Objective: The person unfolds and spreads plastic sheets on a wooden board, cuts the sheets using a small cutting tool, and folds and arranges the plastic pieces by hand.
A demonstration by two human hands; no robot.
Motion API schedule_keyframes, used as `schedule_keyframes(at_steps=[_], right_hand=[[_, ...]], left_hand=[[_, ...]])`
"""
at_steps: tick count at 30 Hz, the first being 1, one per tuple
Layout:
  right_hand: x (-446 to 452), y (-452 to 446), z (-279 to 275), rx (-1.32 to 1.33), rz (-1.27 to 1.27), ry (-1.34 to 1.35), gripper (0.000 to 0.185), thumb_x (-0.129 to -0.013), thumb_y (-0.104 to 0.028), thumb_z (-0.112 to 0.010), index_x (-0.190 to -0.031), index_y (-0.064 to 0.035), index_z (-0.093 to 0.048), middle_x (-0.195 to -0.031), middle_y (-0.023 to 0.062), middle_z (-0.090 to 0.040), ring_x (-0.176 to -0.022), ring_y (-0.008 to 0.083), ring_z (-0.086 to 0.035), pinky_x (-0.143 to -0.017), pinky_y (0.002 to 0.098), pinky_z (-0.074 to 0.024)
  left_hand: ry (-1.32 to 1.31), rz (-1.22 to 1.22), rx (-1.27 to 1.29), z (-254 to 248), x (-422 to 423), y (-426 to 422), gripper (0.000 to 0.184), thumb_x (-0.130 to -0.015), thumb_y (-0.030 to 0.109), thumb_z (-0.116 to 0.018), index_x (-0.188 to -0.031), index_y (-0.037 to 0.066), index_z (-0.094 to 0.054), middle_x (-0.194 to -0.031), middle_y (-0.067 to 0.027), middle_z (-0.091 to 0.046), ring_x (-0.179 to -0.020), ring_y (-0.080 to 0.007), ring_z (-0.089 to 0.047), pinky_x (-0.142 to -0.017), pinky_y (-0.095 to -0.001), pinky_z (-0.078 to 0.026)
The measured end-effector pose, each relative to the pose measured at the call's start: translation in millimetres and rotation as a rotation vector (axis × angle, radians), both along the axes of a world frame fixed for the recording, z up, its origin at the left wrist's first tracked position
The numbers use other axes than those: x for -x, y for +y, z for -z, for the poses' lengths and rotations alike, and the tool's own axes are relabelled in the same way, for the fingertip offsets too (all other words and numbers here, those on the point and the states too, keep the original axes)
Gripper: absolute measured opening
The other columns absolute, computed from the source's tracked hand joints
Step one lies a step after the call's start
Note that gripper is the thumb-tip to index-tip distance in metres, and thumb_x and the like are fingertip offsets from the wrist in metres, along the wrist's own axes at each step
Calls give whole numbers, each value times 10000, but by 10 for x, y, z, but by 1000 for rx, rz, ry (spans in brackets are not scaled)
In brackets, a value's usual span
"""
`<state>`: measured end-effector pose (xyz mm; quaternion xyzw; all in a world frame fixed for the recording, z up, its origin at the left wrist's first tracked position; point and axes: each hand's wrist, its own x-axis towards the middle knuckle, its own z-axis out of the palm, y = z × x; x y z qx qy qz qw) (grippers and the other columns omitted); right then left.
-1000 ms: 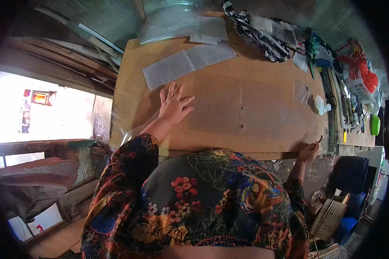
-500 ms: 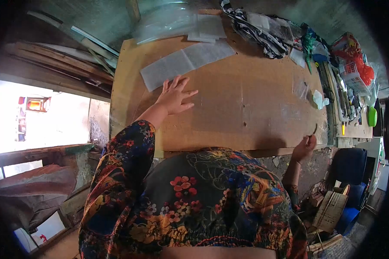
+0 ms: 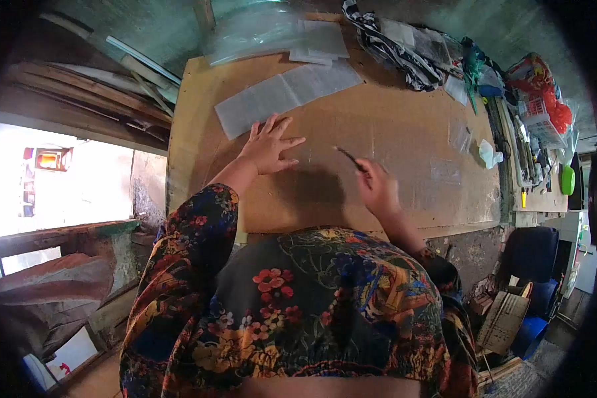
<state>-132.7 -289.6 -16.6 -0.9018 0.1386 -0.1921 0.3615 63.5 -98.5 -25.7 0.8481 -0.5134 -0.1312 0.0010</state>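
My left hand (image 3: 267, 147) lies with spread fingers on the brown board tabletop (image 3: 404, 126). Its fingertips reach the lower edge of a long translucent plastic strip (image 3: 259, 106), which has a seam or overlap near its middle. Over the board's centre, my right hand (image 3: 378, 189) is closed around a slim dark stick-like tool (image 3: 349, 159) with a pale tip. That tip points up and left, towards my left hand. Whether the tool is a knife or a pen cannot be made out. Beyond the strip lies a small stack of clear plastic sheets (image 3: 322, 41).
A large clear plastic bundle (image 3: 252, 36) sits at the back left. Black-and-white striped cloth (image 3: 411, 69) and more plastic lie along the back. A crumpled white bag (image 3: 489, 154) rests near the right edge, beside tools and a basket (image 3: 540, 119). Wooden planks (image 3: 93, 96) are at left.
My right hand has swung in from beyond the board's front right edge to its centre, carrying the dark tool. My left hand and the plastic strip stay in nearly the same place.
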Motion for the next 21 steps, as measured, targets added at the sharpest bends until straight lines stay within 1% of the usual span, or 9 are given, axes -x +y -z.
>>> schedule_keyframes(at_steps=[2, 3, 5, 7, 10, 11, 14, 21], right_hand=[[-158, 63, 77, 43, -136, -14, 222, -773, -56, -540, -995, -56, -548, -847, 146, -588, -730, 305, -592, -629, 339, -474], [-223, 79, 104, 45, -137, -13, 222, -773, -56, -540, -995, -56, -548, -847, 146, -588, -730, 305, -592, -629, 339, -474], [-322, 100, 156, 67, -225, 26, 215, -774, -61, -526, -987, -72, -549, -848, 146, -588, -751, 336, -573, -628, 379, -466], [-365, 110, 214, 56, -227, 48, 210, -776, -64, -526, -984, -73, -550, -855, 147, -588, -762, 340, -571, -631, 388, -464], [-406, 128, 223, 40, -232, 45, 203, -779, -71, -523, -980, -76, -552, -863, 152, -588, -774, 346, -568, -635, 398, -460], [-417, 133, 220, 36, -236, 18, 201, -780, -75, -522, -979, -78, -553, -863, 155, -588, -775, 348, -567, -638, 399, -460], [-468, 135, 287, 38, -255, 47, 209, -774, -75, -506, -975, -80, -563, -881, 166, -590, -750, 350, -571, -652, 416, -464], [-532, 154, 337, 83, -280, -2, 208, -778, -73, -507, -976, -79, -569, -874, 165, -591, -752, 355, -568, -647, 419, -470]], left_hand=[[9, -7, 13, -1, 1, -11, 512, -774, 489, -529, -1254, 363, -402, -1410, -79, -161, -1315, -314, -58, -1016, -558, -104], [14, -11, -7, -5, -4, -19, 524, -763, 465, -551, -1255, 364, -401, -1412, -76, -157, -1315, -316, -58, -1014, -561, -111], [20, -18, -27, -13, -12, -25, 537, -752, 442, -574, -1255, 366, -399, -1414, -73, -152, -1314, -317, -58, -1012, -564, -117], [24, -14, -55, -24, -16, -26, 581, -720, 378, -616, -1256, 375, -393, -1418, -66, -142, -1313, -317, -65, -1006, -573, -126], [35, -24, -60, -41, -10, -33, 613, -697, 342, -631, -1257, 383, -387, -1417, -61, -144, -1312, -315, -72, -1003, -575, -136], [36, -25, -59, -47, -6, -35, 613, -697, 342, -631, -1257, 383, -387, -1417, -61, -144, -1312, -315, -72, -1003, -575, -136], [26, -25, -50, -39, -9, -29, 622, -687, 334, -637, -1255, 385, -388, -1415, -58, -149, -1310, -313, -78, -1003, -574, -140], [16, -26, -57, -35, -16, -30, 640, -667, 318, -637, -1254, 381, -391, -1415, -54, -154, -1308, -309, -88, -1008, -564, -143]])
